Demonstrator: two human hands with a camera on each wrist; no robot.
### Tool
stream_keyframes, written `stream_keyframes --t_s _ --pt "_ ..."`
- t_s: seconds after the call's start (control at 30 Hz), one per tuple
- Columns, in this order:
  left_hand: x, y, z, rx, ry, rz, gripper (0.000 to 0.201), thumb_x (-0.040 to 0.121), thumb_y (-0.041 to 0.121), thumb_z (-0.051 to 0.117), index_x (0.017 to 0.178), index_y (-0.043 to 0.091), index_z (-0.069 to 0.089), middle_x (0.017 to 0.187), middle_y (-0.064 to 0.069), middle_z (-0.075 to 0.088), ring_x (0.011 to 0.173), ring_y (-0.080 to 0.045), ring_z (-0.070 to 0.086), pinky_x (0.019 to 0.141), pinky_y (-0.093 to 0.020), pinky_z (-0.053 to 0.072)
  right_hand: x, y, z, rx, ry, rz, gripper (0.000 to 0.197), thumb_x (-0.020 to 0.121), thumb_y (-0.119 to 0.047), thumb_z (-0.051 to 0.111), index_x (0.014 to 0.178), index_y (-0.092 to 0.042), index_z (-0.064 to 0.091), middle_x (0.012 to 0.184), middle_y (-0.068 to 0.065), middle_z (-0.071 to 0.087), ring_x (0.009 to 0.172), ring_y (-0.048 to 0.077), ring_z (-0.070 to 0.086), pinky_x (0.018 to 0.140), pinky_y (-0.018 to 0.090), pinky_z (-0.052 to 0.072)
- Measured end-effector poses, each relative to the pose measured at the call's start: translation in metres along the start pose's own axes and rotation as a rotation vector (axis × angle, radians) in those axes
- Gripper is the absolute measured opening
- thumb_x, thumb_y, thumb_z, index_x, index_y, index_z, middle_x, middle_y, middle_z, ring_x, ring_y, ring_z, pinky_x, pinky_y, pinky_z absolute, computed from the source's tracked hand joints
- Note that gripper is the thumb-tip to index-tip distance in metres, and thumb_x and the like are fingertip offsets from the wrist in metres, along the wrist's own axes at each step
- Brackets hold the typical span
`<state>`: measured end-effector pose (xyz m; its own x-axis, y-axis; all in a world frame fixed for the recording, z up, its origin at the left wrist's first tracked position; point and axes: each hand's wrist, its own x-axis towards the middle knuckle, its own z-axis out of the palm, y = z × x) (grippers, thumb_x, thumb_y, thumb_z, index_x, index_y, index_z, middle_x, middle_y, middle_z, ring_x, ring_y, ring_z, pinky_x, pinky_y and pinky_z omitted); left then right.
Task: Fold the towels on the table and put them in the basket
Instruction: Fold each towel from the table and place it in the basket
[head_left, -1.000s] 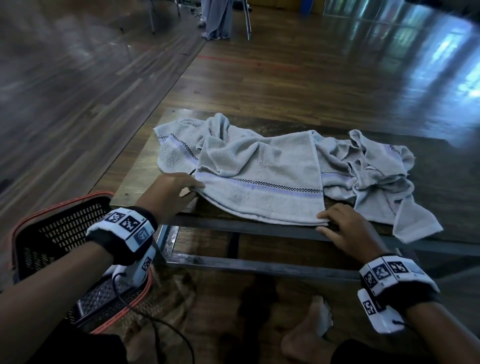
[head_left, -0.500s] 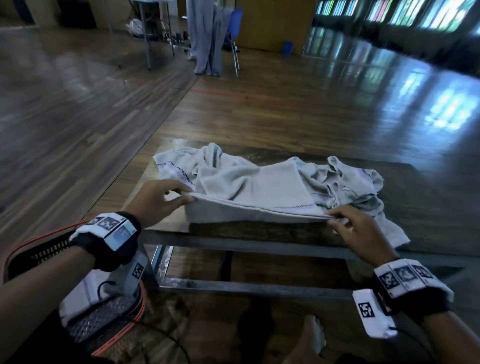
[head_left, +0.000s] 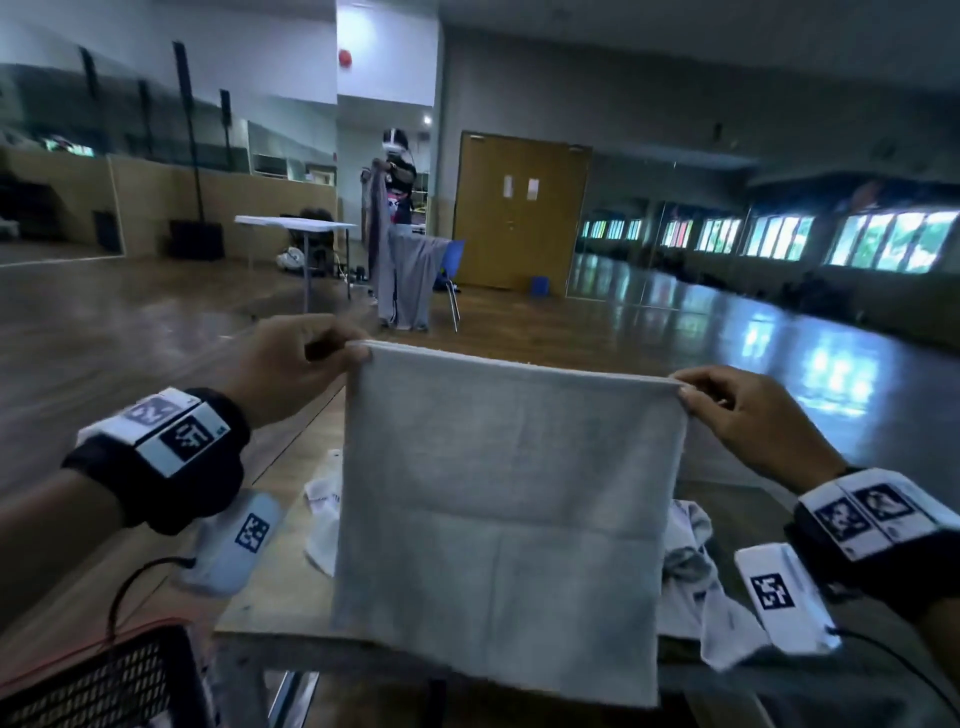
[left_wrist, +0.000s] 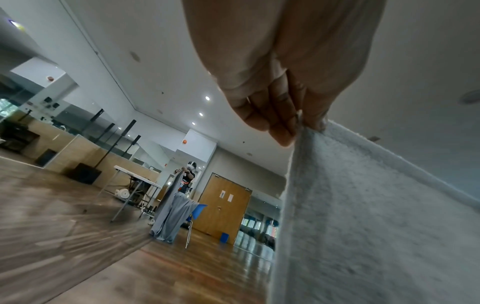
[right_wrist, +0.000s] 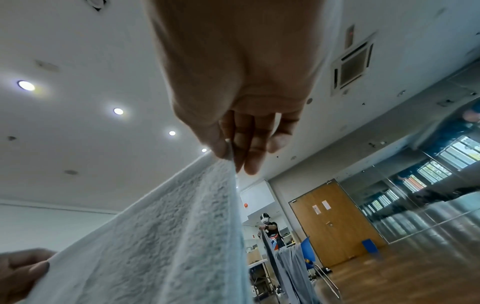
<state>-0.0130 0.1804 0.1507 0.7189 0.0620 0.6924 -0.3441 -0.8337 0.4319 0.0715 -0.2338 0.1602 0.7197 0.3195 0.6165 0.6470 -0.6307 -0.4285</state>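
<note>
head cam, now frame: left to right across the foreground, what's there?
basket → left hand → held towel → crumpled towel on the table → right hand

The head view looks forward and slightly down from above the table (head_left: 275, 582), with both wrists in its lower corners and the far door (head_left: 519, 208) straight ahead. The left wrist view sits right under the left hand (left_wrist: 275, 67), tilted up toward the ceiling, the towel (left_wrist: 363, 216) very near. The right wrist view mirrors it under the right hand (right_wrist: 241, 82). All 3 views share the towel's top edge, the door and a distant person (head_left: 396, 176).
</note>
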Motion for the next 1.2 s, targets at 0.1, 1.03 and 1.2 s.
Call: stream_keyframes --t_s 0.1,1.03,1.2 --pt "0.0 -0.01 0.0 0.099 -0.034 -0.041 0.003 0.085 0.033 0.063 0.085 0.034 0.066 0.076 0.008 0.066 0.069 -0.011 0.061 0.063 -0.027 0.047 0.005 0.002 0.006 -0.033 -0.065 0.004 0.012 0.091 -0.016 0.056 0.096 -0.023 0.065 0.078 -0.014 0.062 0.073 -0.005 0.056 0.057 0.01 0.038" --pt "-0.166 -0.122 0.158 0.465 -0.77 0.024 0.013 0.076 0.015 0.062 0.088 0.017 0.065 0.092 0.0 0.072 0.085 -0.024 0.066 0.085 -0.035 0.04 -0.157 0.14 0.225 -0.131 -0.474 -0.145 0.015 0.073 -0.006 0.075 0.085 -0.012 0.07 0.091 0.004 0.07 0.086 0.027 0.065 0.072 0.044 0.053" --pt "-0.151 -0.127 0.178 0.446 -0.694 -0.058 0.015 0.08 0.01 0.057 0.093 0.013 0.065 0.091 -0.01 0.072 0.081 -0.033 0.064 0.069 -0.033 0.041 -0.13 0.147 0.238 -0.188 -0.42 -0.024 0.009 0.08 -0.009 0.068 0.089 -0.009 0.068 0.093 0.009 0.069 0.09 0.03 0.062 0.079 0.043 0.05"
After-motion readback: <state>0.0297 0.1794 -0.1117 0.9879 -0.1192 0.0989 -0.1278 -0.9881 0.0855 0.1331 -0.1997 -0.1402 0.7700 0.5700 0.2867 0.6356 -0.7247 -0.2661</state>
